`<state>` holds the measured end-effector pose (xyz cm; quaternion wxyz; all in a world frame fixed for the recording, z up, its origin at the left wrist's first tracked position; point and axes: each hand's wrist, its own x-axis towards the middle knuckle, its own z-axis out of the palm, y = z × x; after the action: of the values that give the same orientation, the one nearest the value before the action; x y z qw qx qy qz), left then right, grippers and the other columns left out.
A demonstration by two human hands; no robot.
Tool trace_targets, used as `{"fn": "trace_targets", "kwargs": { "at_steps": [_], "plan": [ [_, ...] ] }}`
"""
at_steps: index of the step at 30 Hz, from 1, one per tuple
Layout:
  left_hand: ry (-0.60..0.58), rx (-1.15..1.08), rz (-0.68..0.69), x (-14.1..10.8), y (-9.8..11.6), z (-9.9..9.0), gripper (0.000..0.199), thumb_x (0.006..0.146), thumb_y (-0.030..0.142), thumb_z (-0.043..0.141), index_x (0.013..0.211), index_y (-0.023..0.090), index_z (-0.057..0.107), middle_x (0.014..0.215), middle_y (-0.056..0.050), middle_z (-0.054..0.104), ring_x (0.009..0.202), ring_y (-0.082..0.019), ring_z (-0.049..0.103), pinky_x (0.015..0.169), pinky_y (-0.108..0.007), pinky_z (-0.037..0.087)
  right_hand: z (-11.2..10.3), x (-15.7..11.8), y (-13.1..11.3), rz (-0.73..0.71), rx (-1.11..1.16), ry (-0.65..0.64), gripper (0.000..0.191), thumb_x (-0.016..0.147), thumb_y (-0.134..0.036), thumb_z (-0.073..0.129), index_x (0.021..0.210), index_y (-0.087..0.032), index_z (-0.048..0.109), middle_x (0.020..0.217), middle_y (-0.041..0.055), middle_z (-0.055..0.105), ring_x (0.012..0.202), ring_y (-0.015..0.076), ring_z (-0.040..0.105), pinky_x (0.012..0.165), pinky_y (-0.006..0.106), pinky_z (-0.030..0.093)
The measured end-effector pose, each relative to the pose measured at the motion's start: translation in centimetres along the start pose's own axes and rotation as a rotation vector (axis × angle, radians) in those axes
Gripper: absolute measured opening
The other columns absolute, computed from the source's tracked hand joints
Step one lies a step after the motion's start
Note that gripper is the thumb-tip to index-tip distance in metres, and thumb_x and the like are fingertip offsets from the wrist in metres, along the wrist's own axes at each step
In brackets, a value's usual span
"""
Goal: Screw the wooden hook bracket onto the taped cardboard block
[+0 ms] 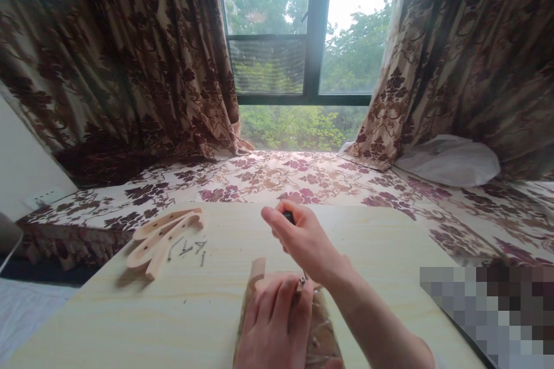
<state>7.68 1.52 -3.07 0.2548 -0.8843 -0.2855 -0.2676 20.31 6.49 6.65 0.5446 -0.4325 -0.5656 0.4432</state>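
Observation:
My right hand (303, 236) is closed round the dark handle of a screwdriver (289, 217), held upright above the table. Most of the handle is hidden by my fingers, and its thin shaft points down toward a small metal fitting (302, 283). That fitting sits at the fingertips of my left hand (277, 314), which presses down on a pale wooden piece (258, 268). Beneath it lies a brown block wrapped in clear film or tape (322, 331). Further left, several curved wooden pieces with holes (164, 239) lie stacked beside scattered screws (186, 251).
The light wooden table (208, 323) ends at a ledge covered in floral cloth (281, 176), below a window. Patterned curtains (173, 57) hang on both sides. A white plastic bag (450, 160) rests on the ledge at right. A pixelated area covers the lower right.

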Motion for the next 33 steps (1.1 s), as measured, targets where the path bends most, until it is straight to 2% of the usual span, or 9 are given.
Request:
{"fn": "trace_targets", "kwargs": {
  "at_steps": [9, 15, 19, 28, 31, 33],
  "plan": [
    [-0.035, -0.116, -0.046, 0.3, 0.2, -0.5, 0.065, 0.080, 0.058, 0.055, 0.128, 0.015, 0.048, 0.121, -0.013, 0.058, 0.112, -0.028, 0.051, 0.089, -0.041, 0.048, 0.7, -0.2, 0.1, -0.024, 0.046, 0.015, 0.038, 0.080, -0.045, 0.056, 0.055, -0.021, 0.039, 0.048, -0.0080, 0.035, 0.045, 0.0060, 0.026, 0.041, 0.022, 0.020],
    [-0.043, -0.122, -0.037, 0.4, 0.1, -0.5, 0.059, 0.079, 0.053, 0.054, 0.125, 0.015, 0.051, 0.116, -0.013, 0.061, 0.107, -0.028, 0.054, 0.084, -0.041, 0.050, 1.1, -0.4, -0.1, -0.035, 0.069, 0.022, 0.036, 0.078, -0.040, 0.058, 0.054, -0.020, 0.041, 0.048, -0.0080, 0.034, 0.048, 0.0067, 0.028, 0.045, 0.022, 0.025],
    [-0.044, -0.086, -0.023, 0.2, 0.1, -0.2, 0.061, 0.078, 0.057, 0.053, 0.123, 0.015, 0.052, 0.116, -0.013, 0.061, 0.105, -0.029, 0.055, 0.082, -0.040, 0.050, 1.2, -0.3, 0.2, -0.021, 0.099, -0.002, 0.035, 0.079, -0.039, 0.058, 0.055, -0.020, 0.040, 0.048, -0.0084, 0.033, 0.048, 0.0069, 0.028, 0.045, 0.022, 0.024],
    [-0.210, -0.145, -0.065, 0.1, 0.2, -0.6, 0.064, 0.079, 0.053, 0.054, 0.132, 0.018, 0.044, 0.125, -0.012, 0.056, 0.113, -0.030, 0.052, 0.088, -0.043, 0.048, 1.0, -0.3, 0.2, -0.018, 0.109, -0.044, 0.033, 0.080, -0.034, 0.057, 0.055, -0.020, 0.040, 0.048, -0.0088, 0.033, 0.049, 0.0069, 0.029, 0.047, 0.023, 0.024],
    [-0.199, -0.167, -0.057, 0.1, 0.2, -0.7, 0.065, 0.078, 0.053, 0.056, 0.132, 0.018, 0.045, 0.125, -0.013, 0.055, 0.113, -0.030, 0.051, 0.088, -0.043, 0.049, 1.4, -0.3, 0.6, 0.010, 0.150, -0.053, 0.034, 0.080, -0.033, 0.057, 0.055, -0.020, 0.040, 0.047, -0.0091, 0.033, 0.048, 0.0064, 0.027, 0.045, 0.023, 0.023],
    [-0.181, -0.206, -0.104, 0.1, 0.5, -0.6, 0.065, 0.076, 0.057, 0.058, 0.128, 0.019, 0.049, 0.122, -0.013, 0.055, 0.113, -0.031, 0.051, 0.089, -0.044, 0.048, 1.8, -0.3, 0.8, 0.063, 0.195, -0.060, 0.034, 0.080, -0.033, 0.058, 0.054, -0.021, 0.038, 0.046, -0.0093, 0.033, 0.045, 0.0059, 0.026, 0.044, 0.022, 0.022]
  ]
}}
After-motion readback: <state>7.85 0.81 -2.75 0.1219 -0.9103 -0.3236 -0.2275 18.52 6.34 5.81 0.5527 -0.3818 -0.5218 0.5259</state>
